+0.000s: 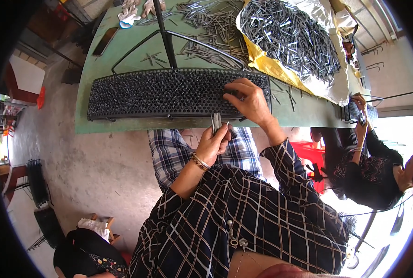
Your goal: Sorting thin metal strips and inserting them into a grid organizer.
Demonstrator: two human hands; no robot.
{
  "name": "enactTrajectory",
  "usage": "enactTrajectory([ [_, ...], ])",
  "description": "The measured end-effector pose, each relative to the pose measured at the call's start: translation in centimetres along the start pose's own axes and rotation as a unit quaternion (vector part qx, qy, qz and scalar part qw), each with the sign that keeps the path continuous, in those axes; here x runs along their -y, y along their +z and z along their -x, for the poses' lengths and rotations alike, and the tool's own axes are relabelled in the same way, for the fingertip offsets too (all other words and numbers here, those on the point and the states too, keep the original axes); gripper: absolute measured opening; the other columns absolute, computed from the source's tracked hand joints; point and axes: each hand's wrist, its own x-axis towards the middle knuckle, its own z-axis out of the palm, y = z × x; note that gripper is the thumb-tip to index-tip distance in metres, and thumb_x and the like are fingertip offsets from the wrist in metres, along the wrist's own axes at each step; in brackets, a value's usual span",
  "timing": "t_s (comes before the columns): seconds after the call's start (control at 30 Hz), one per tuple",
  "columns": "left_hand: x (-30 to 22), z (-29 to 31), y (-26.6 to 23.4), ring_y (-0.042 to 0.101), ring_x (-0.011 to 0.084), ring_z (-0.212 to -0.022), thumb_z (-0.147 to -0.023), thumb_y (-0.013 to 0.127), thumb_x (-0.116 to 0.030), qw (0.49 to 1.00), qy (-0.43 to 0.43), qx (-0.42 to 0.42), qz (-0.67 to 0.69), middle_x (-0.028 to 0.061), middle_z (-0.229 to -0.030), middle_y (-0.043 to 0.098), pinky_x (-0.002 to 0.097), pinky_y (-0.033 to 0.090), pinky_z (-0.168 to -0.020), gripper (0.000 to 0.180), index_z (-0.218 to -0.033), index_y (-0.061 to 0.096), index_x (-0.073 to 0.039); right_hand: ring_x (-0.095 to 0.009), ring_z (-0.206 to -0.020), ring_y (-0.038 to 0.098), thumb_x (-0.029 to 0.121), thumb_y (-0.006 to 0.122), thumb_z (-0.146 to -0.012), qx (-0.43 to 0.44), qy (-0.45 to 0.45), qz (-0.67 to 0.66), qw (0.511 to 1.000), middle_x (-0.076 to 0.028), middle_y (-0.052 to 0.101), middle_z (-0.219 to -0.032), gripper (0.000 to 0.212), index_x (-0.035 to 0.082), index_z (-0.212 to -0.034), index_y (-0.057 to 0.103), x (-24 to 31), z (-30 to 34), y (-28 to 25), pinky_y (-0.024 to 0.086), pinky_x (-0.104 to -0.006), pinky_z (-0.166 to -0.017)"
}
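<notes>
A long black perforated panel (155, 95) lies along the near edge of the green table, its face covered with rows of small round holes. Dark pieces appear to fill many of them. My left hand (212, 144) is closed around a bundle of thin grey metal strips (216, 121), held upright just off the table edge. Over the panel's right part, my right hand (252, 103) has its thumb and fingers bent together at the holes. Whatever it pinches is too small or hidden to make out.
A black frame with a pole (168, 46) rises from the panel's back. Loose metal strips (215, 25) lie beyond it, beside an open sack (257, 55) heaped with more. A phone (106, 41) and gloves (129, 16) lie at far left. Another person (368, 173) works on the right.
</notes>
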Motion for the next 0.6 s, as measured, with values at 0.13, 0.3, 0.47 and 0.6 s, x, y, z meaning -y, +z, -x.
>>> enactTrajectory([
  [0.13,-0.8,0.2,0.5,0.035,0.0015,-0.049,-0.096,0.05,-0.028,1.0,0.018,0.011,0.011,-0.0012,-0.072,0.051,0.0169,0.025,-0.039,0.023,-0.095,0.055,-0.005,-0.016,-0.072,0.06,0.009,0.067,-0.08,-0.011,0.066,-0.052,0.996,-0.009,0.063,-0.09,0.019,0.0,-0.096,0.067,0.3,0.7,-2.0,0.048,-0.0261,-0.062],
  [0.3,-1.3,0.2,1.4,0.035,0.0015,-0.05,-0.096,0.049,-0.027,0.997,0.032,0.068,-0.01,-0.0009,-0.075,0.052,0.0166,0.025,-0.04,0.023,-0.098,0.054,-0.005,-0.01,-0.067,0.059,0.02,0.066,-0.086,0.103,0.193,-0.245,0.945,-0.008,0.064,-0.079,0.025,-0.004,-0.093,0.065,1.7,3.8,-1.1,0.047,-0.0247,-0.057],
  [0.47,-1.3,0.5,1.3,0.035,0.0013,-0.052,-0.097,0.046,-0.026,0.992,0.022,0.122,-0.037,-0.0006,-0.076,0.052,0.0158,0.025,-0.041,0.024,-0.108,0.053,-0.006,-0.008,-0.065,0.058,0.017,0.066,-0.086,0.158,0.282,-0.396,0.859,-0.005,0.063,-0.071,0.023,-0.005,-0.091,0.066,1.8,4.0,-1.1,0.046,-0.0231,-0.054],
  [0.6,-1.6,0.5,0.9,0.035,0.0012,-0.052,-0.098,0.044,-0.03,0.995,0.011,0.101,-0.019,-0.0002,-0.077,0.052,0.0152,0.025,-0.041,0.03,-0.112,0.053,-0.006,-0.006,-0.058,0.054,0.016,0.064,-0.086,0.117,0.235,-0.326,0.908,-0.004,0.064,-0.072,0.023,-0.005,-0.096,0.066,1.1,3.7,-0.5,0.045,-0.0215,-0.05],
])
